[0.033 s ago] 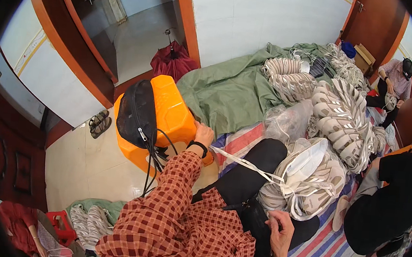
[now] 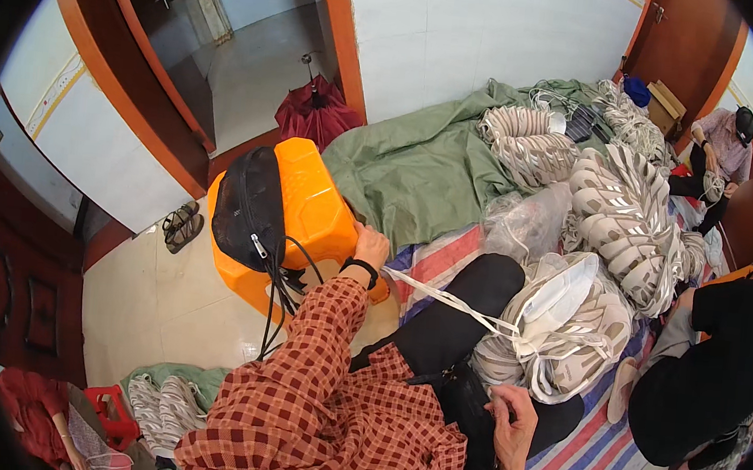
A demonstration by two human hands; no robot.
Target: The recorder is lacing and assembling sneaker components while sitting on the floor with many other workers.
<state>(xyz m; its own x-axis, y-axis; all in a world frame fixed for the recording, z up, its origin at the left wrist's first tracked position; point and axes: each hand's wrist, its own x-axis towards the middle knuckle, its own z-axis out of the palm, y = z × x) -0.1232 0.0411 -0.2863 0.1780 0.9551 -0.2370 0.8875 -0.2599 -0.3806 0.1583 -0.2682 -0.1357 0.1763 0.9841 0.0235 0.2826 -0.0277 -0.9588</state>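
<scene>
My left hand [image 2: 372,246] bends its fingers over the right edge of an orange plastic stool [image 2: 316,205]; part of them is hidden. A black mesh bag [image 2: 249,204] with a zip and hanging cords rests on that stool. Near my lap, my right hand [image 2: 512,426] is curled, thumb toward fingers, beside a black pouch [image 2: 467,413]; whatever it pinches is not discernible. Beyond my right hand lies a bundle of beige and white pieces like shoe uppers [image 2: 596,330], tied with pale laces [image 2: 468,310] that stretch toward my left hand.
Larger bundles [image 2: 624,225] lie to the right on a striped sheet [image 2: 446,263], near a green tarp [image 2: 417,176]. A person [image 2: 722,153] works at the far right; another in black [image 2: 708,380] sits closer. Sandals [image 2: 184,227] and a folded maroon umbrella [image 2: 315,113] are left.
</scene>
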